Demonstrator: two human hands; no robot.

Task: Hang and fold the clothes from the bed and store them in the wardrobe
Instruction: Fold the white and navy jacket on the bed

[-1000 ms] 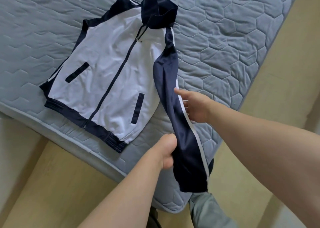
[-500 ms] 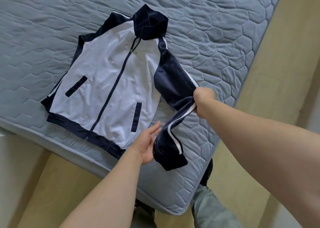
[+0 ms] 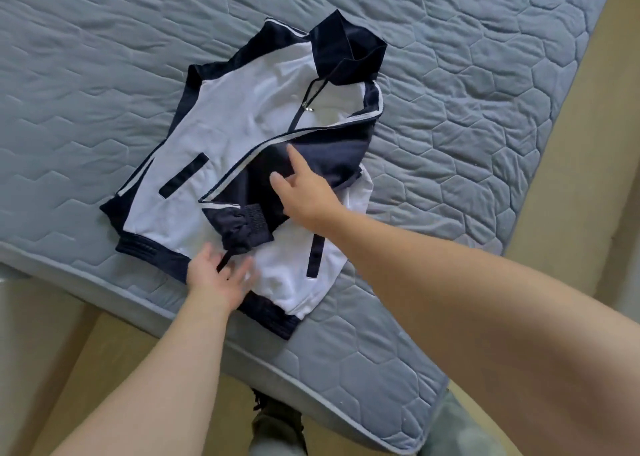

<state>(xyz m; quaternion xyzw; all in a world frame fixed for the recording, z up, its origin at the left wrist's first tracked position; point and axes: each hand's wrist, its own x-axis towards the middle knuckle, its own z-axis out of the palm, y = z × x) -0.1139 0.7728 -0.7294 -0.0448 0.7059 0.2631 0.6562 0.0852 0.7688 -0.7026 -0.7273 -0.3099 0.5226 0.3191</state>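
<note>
A white and navy zip jacket (image 3: 228, 133) lies face up on the grey quilted mattress (image 3: 485, 85), collar pointing away from me. Its navy right sleeve (image 3: 325, 150) is folded across the white front, the ribbed cuff (image 3: 242, 228) lying near the hem. My right hand (image 3: 304, 192) rests on the folded sleeve with straight fingers, index pointing up the sleeve. My left hand (image 3: 216, 272) lies flat with spread fingers on the jacket's lower front, just below the cuff. Neither hand grips the fabric.
The mattress corner (image 3: 408, 431) points toward me, with its near edge running from left to lower right. Beige floor (image 3: 86, 369) lies below it and along the right side. My legs and a dark shoe (image 3: 273, 417) stand at the bottom.
Both hands carried the hanging sleeve over the jacket's front and laid it down. They let go of it and now lie flat on the fabric.
</note>
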